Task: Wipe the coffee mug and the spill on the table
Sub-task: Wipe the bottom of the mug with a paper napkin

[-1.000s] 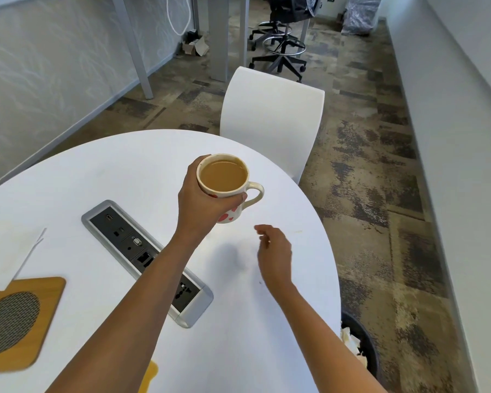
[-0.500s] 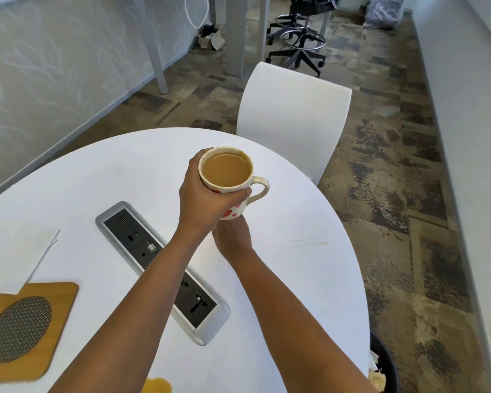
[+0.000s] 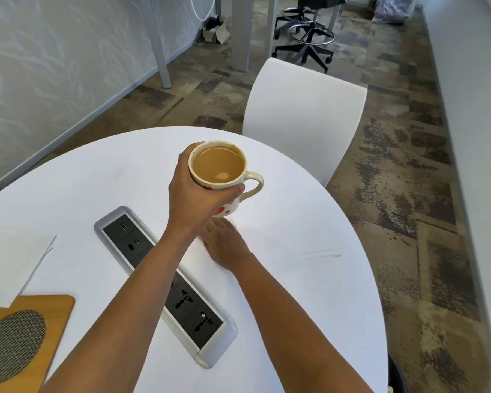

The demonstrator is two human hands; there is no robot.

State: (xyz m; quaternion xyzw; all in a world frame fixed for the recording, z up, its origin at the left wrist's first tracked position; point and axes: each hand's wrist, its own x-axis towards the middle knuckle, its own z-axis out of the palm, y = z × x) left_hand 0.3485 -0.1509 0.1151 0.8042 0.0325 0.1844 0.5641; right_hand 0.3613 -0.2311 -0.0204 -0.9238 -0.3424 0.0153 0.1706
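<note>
My left hand (image 3: 190, 197) grips a cream coffee mug (image 3: 230, 207) with red heart marks, wrapped round its side and holding it above the white round table (image 3: 295, 211). The mug is nearly full of milky coffee, and its handle points right. Under the mug, my right hand (image 3: 224, 245) lies flat on the tabletop with straight fingers; the fingertips are hidden behind my left hand. I cannot make out a cloth beneath it. A thin brown streak of spill (image 3: 322, 254) marks the table to the right of that hand.
A silver power socket strip (image 3: 201, 321) is set in the table under my left forearm. A wooden board with a mesh oval (image 3: 20, 333) and white paper (image 3: 12, 256) lie at the left. A white chair (image 3: 304, 114) stands behind the table and a dark bin (image 3: 394, 375) is at the lower right.
My right hand slid left and forward from the open tabletop to a spot under the raised mug. The mug stayed in my left hand, held at about the same height.
</note>
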